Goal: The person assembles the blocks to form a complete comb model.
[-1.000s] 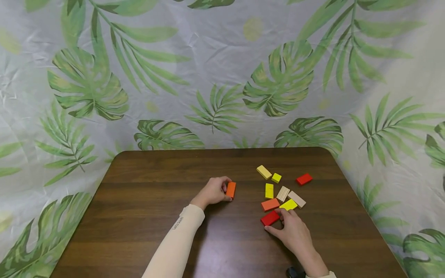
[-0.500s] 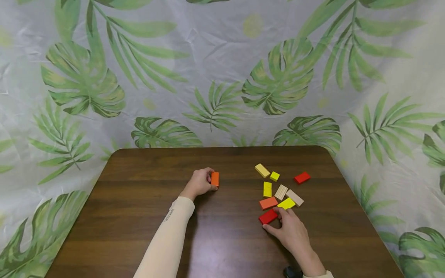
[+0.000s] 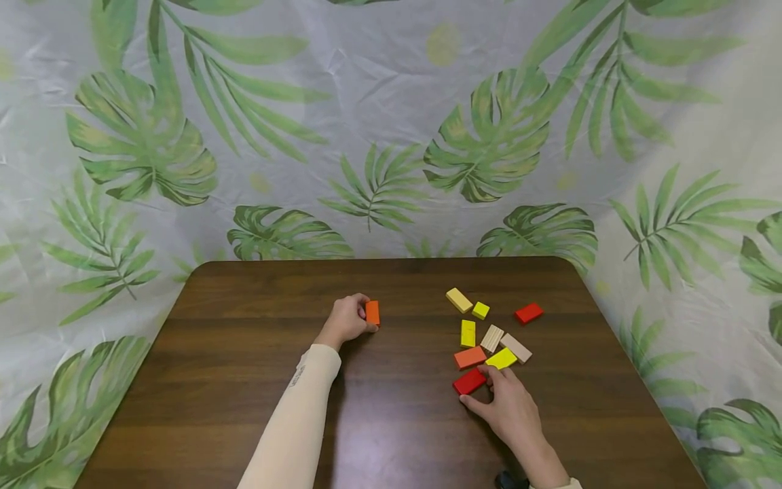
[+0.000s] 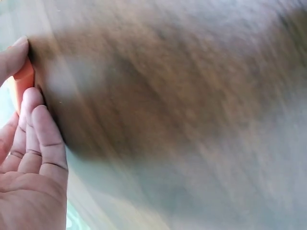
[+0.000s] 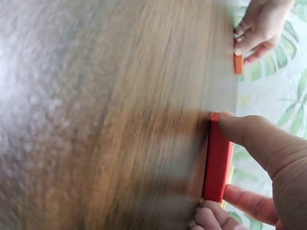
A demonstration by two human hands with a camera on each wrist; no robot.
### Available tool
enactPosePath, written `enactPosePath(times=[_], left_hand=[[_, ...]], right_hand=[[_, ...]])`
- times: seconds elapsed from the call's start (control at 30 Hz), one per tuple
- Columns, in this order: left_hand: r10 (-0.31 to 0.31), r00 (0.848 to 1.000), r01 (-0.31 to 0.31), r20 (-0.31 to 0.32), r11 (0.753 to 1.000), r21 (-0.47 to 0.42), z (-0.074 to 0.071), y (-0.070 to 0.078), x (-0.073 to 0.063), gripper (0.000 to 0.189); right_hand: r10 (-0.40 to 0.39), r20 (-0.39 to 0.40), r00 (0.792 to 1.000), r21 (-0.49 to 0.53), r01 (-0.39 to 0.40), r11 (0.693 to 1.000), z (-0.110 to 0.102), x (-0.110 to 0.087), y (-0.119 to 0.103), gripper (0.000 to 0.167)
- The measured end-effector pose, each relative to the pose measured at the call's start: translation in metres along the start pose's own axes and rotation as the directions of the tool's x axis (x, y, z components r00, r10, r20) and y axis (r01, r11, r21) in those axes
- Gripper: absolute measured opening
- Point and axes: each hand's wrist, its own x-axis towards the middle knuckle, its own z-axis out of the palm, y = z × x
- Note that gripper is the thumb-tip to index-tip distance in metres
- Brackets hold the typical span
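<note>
My left hand (image 3: 345, 320) pinches an orange block (image 3: 373, 312) at the table's left middle. In the left wrist view the thumb lies on one end of that orange block (image 4: 23, 82), which is partly hidden by the fingers. Over on the right, my right hand (image 3: 513, 411) grips a red block (image 3: 469, 382) lying flat on the table. Seen from the right wrist, the thumb is at one end of this red block (image 5: 218, 160) and fingers are at the other. A yellow block (image 3: 502, 358) lies just beyond the right fingertips, beside an orange-red block (image 3: 470, 357).
Beyond the right hand lie a tall yellow block (image 3: 468, 333), a striped wooden block (image 3: 491, 338), a pale block (image 3: 516, 348), a small yellow cube (image 3: 480, 310) and a tan block (image 3: 459, 299). Another red block (image 3: 528, 313) lies apart, farther right. A leaf-print curtain (image 3: 391, 136) hangs behind the table (image 3: 275, 285).
My left hand has carried the orange block leftward and farther back on the table, slowing in the last half second. The right hand stays at the red block.
</note>
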Motion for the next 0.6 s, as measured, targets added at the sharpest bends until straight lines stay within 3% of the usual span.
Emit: enactPosePath(times=[0.23, 0.37, 0.6], left_hand=[[0.000, 0.999, 0.001, 0.034, 0.999, -0.045, -0.001, -0.006, -0.001, 0.070], [-0.010, 0.998, 0.018, 0.067, 0.991, -0.135, -0.003, -0.015, -0.001, 0.074], [-0.028, 0.995, 0.055, 0.101, 0.959, -0.279, -0.009, -0.022, -0.004, 0.063]], right_hand=[[0.000, -0.006, 1.000, 0.003, 0.000, 1.000, 0.002, -0.001, 0.000, 0.071], [0.004, -0.006, 1.000, 0.002, -0.004, 1.000, 0.003, -0.001, 0.000, 0.070], [0.010, -0.005, 1.000, 0.014, -0.010, 1.000, 0.001, -0.001, 0.000, 0.071]])
